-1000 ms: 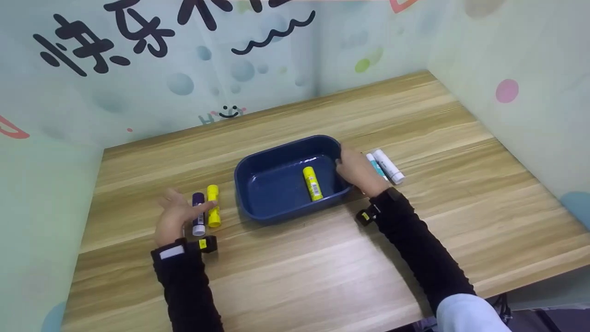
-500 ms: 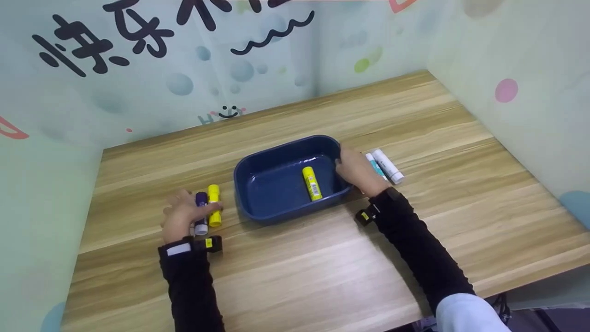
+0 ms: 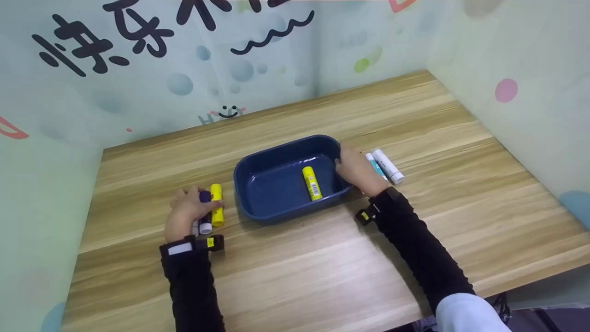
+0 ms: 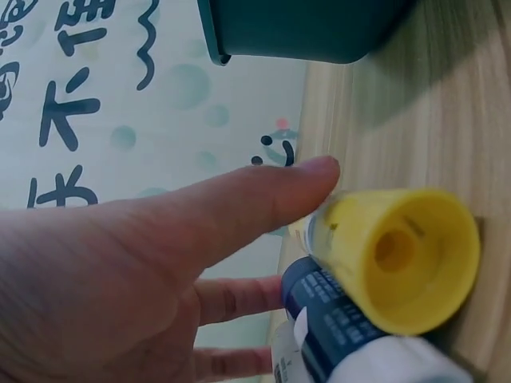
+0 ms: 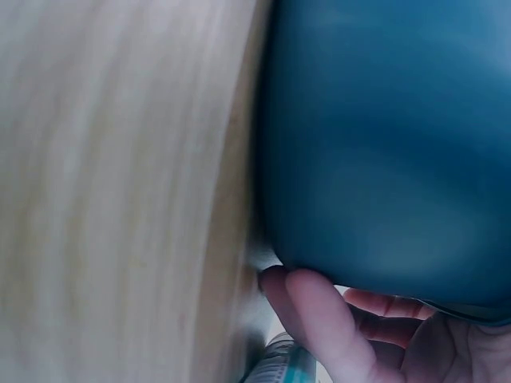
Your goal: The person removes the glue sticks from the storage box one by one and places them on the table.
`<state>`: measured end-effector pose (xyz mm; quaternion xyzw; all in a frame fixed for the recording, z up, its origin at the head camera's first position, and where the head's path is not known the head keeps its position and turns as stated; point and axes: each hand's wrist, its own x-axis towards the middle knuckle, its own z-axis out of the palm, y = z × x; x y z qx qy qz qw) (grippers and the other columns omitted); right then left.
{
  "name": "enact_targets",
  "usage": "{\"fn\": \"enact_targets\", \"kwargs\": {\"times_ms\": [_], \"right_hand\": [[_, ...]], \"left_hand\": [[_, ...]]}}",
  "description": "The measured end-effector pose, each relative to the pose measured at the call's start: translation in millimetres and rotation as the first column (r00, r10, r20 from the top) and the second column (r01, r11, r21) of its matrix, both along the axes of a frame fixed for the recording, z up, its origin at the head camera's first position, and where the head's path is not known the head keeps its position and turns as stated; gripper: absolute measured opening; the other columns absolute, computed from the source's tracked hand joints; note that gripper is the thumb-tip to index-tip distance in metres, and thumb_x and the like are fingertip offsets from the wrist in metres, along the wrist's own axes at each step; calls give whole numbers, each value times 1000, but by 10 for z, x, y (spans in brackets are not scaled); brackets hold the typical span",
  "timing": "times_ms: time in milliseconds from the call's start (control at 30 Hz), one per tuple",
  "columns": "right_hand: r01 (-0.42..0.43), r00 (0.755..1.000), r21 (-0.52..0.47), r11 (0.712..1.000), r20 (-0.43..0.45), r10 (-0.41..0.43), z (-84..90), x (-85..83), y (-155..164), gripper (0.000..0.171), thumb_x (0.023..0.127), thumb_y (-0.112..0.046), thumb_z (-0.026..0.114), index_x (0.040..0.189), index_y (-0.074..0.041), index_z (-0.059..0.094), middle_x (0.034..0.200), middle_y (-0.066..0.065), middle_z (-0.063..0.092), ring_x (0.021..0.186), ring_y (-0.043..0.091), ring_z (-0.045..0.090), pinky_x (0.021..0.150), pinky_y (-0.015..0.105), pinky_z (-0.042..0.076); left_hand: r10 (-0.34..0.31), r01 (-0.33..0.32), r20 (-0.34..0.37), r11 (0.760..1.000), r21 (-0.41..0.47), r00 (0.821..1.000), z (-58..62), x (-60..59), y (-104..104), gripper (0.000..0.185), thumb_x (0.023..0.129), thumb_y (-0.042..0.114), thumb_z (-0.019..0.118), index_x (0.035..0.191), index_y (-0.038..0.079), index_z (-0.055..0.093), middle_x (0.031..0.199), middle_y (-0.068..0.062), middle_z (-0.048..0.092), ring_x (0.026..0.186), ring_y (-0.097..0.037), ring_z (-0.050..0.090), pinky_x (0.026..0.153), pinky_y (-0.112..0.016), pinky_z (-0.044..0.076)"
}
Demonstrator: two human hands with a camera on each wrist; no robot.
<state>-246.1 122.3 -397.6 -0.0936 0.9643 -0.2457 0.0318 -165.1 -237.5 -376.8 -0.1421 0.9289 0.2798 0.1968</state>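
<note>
Wooden table (image 3: 322, 258) underneath, blue tray (image 3: 276, 184) sitting between the two hands with one yellow glue stick (image 3: 312, 183) lying inside, just left of the right hand (image 3: 357, 171). Right hand clamped on the tray's near-right rim, fingers curled over the edge; two white glue sticks (image 3: 386, 166) lying just beyond its knuckles, touching each other. Over to the left hand (image 3: 186, 214): settled on top of the purple glue stick (image 3: 204, 212), thumb stretched across to the yellow glue stick (image 3: 216, 210) right beside it, fingers bent around the pair but not clearly closed. Both sticks lying directly under the palm, side by side and touching, long axes running along the hand's own line, caps pointing away from the wrist. Left hand plainly the nearer one. Hard to make out: lower end of the purple stick covered by the hand, and whether the fingertips reach under it; left wrist view shows only the butt ends and the thumb (image 4: 263, 191).
</note>
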Motion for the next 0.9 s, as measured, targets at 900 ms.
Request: {"fn": "enact_targets", "kwargs": {"times_ms": [900], "right_hand": [[-13,1000,-4,1000,5,13,-5,1,2,38,92,-12,44,123,10,44,115,31,57,108,42,56,90,52,45]], "left_hand": [[-54,50,-79,998,-48,995,8,-29,27,71,87,38,57,142,2,29,144,-32,20,129,-53,17,103,-63,24]]}}
